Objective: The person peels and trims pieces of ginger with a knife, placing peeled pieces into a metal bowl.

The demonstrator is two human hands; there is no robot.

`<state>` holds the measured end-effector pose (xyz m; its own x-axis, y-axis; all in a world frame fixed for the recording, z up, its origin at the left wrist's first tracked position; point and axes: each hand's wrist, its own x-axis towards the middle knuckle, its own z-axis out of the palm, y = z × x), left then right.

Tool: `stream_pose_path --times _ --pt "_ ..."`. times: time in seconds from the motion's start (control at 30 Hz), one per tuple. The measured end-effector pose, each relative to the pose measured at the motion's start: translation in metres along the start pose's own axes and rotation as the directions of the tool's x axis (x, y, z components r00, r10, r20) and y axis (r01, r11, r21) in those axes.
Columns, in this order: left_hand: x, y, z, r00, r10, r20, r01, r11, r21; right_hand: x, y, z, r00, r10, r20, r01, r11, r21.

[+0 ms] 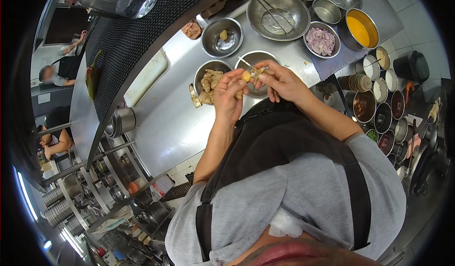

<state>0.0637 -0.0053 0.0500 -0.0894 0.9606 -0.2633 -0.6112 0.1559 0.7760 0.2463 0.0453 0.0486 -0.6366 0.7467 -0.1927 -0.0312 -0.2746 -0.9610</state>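
Observation:
My left hand point(229, 95) is closed on a knob of ginger point(246, 76), whose pale yellow flesh shows between the fingertips. Close beside it, the fingers of my right hand point(284, 83) are pinched together against brownish bits by the ginger; what exactly they grip is too small to tell. A thin white stick-like handle point(243, 61) juts up-left from between the hands, its other end hidden. Below the hands is a steel bowl point(258, 55), partly covered by them. To the left, unpeeled ginger point(211, 79) fills another bowl. One yellow peeled piece point(223, 35) lies in a third bowl point(208, 48).
At the back stand a large steel bowl point(256, 22) with tongs point(277, 14), sliced onions point(320, 41) and a pot of orange liquid point(361, 29). Sauce containers point(364, 105) crowd the right. A black mesh-topped shelf point(128, 38) overhangs the left. Another person point(66, 69) is beyond it.

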Motion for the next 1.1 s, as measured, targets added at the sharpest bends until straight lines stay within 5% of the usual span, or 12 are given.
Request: stream_pose_path --times 0.1,0.23,0.33,0.5,0.57,0.73,1.1 --pt "0.015 0.009 -0.024 0.998 -0.062 -0.013 0.061 0.995 -0.073 -0.001 0.002 -0.005 0.997 -0.025 -0.071 0.026 0.999 0.023" --pt "0.049 0.027 -0.033 0.985 -0.017 -0.174 0.042 0.989 0.14 0.002 0.004 -0.008 0.997 -0.013 -0.07 -0.002 0.978 -0.209" --pt "0.08 0.041 -0.038 0.976 0.17 -0.139 -0.065 0.826 0.559 0.007 0.018 -0.007 0.998 0.035 -0.051 -0.046 0.975 -0.218" --pt "0.089 0.043 -0.054 0.933 0.231 -0.275 -0.071 0.869 0.489 0.001 0.018 -0.008 0.99 0.06 -0.124 -0.086 0.973 -0.213" --pt "0.082 0.036 -0.068 0.946 0.046 -0.32 -0.02 0.996 0.083 -0.005 0.011 -0.007 0.995 0.023 -0.096 -0.046 0.967 -0.249" --pt "0.049 0.021 -0.069 0.975 -0.134 -0.175 0.089 0.965 -0.245 0.003 0.028 -0.01 0.994 0.086 -0.068 -0.098 0.976 -0.196" --pt "0.018 0.025 -0.03 0.997 0.0 0.076 0.002 1.0 -0.031 0.002 0.004 -0.001 0.996 0.057 -0.066 -0.071 0.97 -0.231"
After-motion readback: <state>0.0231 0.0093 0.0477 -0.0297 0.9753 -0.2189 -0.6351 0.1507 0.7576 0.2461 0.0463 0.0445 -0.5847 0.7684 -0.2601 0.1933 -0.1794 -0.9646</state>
